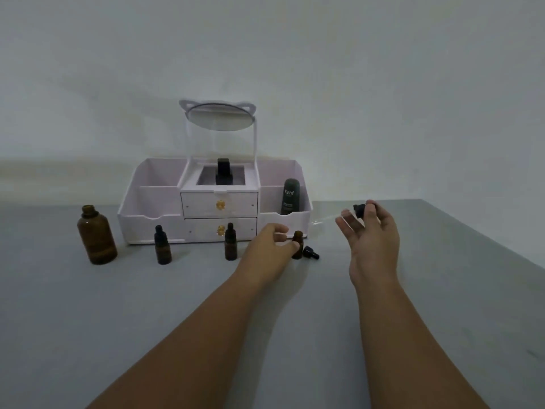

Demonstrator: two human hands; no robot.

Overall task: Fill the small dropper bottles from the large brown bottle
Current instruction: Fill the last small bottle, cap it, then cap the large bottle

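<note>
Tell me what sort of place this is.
Probably a home dressing or vanity table against a plain wall: a white cosmetics organiser with drawers and a small mirror on top, a toiletry tube in one compartment, and amber bottles on the grey tabletop.

I can read one word, "Kahf", in white letters on the dark tube (291,197) standing in the right side of my white box (153,202). The smaller words under it are too blurry.

A grey table (442,290) is set against a plain pale wall (354,84); the scene is dimly lit, and soft shadows are cast.
</note>
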